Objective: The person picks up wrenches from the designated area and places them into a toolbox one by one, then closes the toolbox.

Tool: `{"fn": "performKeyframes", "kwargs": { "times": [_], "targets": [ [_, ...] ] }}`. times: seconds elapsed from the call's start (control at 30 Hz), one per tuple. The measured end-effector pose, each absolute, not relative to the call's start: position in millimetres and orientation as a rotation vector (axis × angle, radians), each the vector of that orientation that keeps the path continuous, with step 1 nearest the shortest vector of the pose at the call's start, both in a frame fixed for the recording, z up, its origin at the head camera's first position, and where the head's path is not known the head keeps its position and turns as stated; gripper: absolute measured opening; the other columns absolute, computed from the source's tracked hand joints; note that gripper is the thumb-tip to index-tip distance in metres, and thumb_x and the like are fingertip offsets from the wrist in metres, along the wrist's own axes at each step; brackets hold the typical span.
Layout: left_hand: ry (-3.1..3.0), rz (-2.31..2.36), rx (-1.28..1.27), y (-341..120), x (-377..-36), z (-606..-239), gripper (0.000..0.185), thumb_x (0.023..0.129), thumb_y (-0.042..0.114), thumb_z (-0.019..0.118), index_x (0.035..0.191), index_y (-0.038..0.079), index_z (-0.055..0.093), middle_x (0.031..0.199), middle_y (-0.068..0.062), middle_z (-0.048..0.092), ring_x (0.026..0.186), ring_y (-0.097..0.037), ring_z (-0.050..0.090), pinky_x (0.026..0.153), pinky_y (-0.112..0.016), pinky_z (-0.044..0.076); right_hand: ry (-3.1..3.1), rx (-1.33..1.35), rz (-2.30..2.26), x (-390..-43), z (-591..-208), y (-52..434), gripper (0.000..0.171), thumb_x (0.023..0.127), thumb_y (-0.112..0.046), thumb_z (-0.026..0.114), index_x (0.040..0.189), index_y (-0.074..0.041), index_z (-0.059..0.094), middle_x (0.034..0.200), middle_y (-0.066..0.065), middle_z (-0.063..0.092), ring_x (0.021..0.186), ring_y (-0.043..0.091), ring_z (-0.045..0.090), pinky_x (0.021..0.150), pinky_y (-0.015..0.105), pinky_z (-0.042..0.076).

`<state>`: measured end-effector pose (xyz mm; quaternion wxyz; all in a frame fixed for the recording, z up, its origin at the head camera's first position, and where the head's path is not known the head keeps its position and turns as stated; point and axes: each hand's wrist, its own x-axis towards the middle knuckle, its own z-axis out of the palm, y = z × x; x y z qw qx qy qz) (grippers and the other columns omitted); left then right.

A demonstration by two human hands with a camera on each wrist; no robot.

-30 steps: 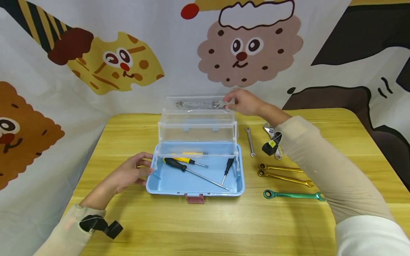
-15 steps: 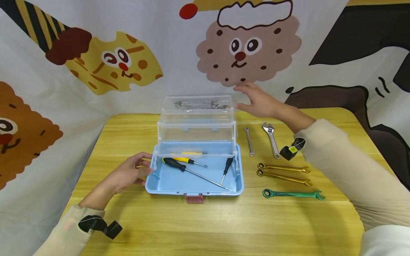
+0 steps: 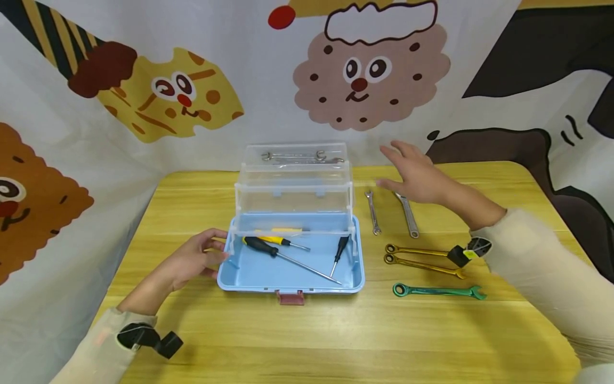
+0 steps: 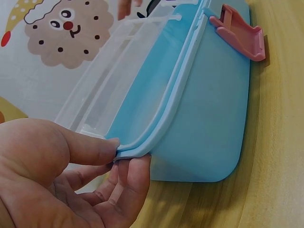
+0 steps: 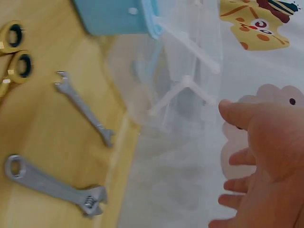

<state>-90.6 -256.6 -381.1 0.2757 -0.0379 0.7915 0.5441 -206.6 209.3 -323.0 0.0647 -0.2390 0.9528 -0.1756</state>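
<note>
In the head view my left hand point(image 3: 194, 258) is at the left end of a blue toolbox point(image 3: 316, 291). The left wrist view shows its thumb and fingers pinching the rim point(image 4: 156, 128). My right hand point(image 3: 417, 176) hovers with spread fingers, holding nothing, over the head of an adjustable wrench point(image 3: 409, 218). A small silver wrench point(image 3: 373, 213) lies left of it. Inside the toolbox are a long black screwdriver point(image 3: 261, 245), a small black screwdriver point(image 3: 341, 248) and yellow-handled tools point(image 3: 275, 240). Silver wrenches point(image 3: 293, 157) lie in the topmost clear tray.
Two gold ratchet wrenches point(image 3: 424, 264) and a green ratchet wrench point(image 3: 438, 291) lie on the wooden table point(image 3: 345, 341) to the toolbox's right. Clear tiered trays point(image 3: 295, 200) rise toward the printed curtain point(image 3: 268, 96) behind. A red latch point(image 3: 290, 298) hangs at the toolbox front.
My right hand has left the topmost tray, where silver wrenches now lie, and moved right and toward me, its fingers spreading. The left hand stays on the toolbox rim.
</note>
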Motion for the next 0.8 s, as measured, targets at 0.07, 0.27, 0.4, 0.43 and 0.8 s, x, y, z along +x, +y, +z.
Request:
{"fn": "performKeyframes", "kwargs": {
  "times": [0.07,0.27,0.4,0.43,0.8],
  "targets": [
    [2.124,1.464,-0.101,-256.5,-90.5,-380.8,0.049,0.101,0.004,0.059,0.145,-0.005,0.039,0.121,-0.022,0.051,0.091,-0.025,0.061,0.069,-0.036,0.06,2.896,-0.691,-0.505,-201.2,-330.6,214.7,0.077,0.101,-0.031,0.064,0.158,0.004,0.025,0.16,0.035,0.016,0.146,0.057,0.014,0.112,0.076,0.013],
    [2.127,1.462,-0.1,-256.0,-90.3,-379.9,0.049,0.101,0.004,0.059,0.145,-0.005,0.039,0.121,-0.022,0.051,0.09,-0.025,0.062,0.07,-0.036,0.06,2.9,-0.592,-0.435,-184.7,-354.5,226.3,0.084,0.099,-0.033,0.067,0.157,0.008,0.022,0.157,0.04,0.014,0.142,0.061,0.014,0.109,0.078,0.014],
    [2.129,1.462,-0.1,-256.1,-90.7,-380.0,0.048,0.101,0.003,0.059,0.144,-0.005,0.039,0.12,-0.022,0.052,0.09,-0.024,0.062,0.069,-0.035,0.06,2.87,-0.491,-0.413,-176.3,-367.4,231.8,0.088,0.099,-0.035,0.067,0.157,0.009,0.016,0.156,0.043,0.011,0.141,0.064,0.012,0.106,0.081,0.014],
    [2.129,1.461,-0.1,-256.1,-90.8,-380.1,0.048,0.101,0.003,0.059,0.144,-0.005,0.04,0.12,-0.021,0.052,0.089,-0.024,0.062,0.069,-0.035,0.06,2.862,-0.468,-0.408,-174.6,-370.9,233.4,0.089,0.1,-0.036,0.067,0.157,0.009,0.015,0.156,0.043,0.01,0.141,0.065,0.011,0.106,0.081,0.014],
    [2.126,1.463,-0.095,-256.3,-90.5,-380.0,0.048,0.101,0.003,0.059,0.144,-0.005,0.039,0.12,-0.022,0.052,0.089,-0.024,0.062,0.069,-0.035,0.06,2.803,-0.325,-0.494,-161.0,-410.2,251.9,0.089,0.098,-0.034,0.068,0.154,0.012,0.018,0.148,0.047,0.022,0.132,0.069,0.023,0.097,0.081,0.03]
  ]
}}
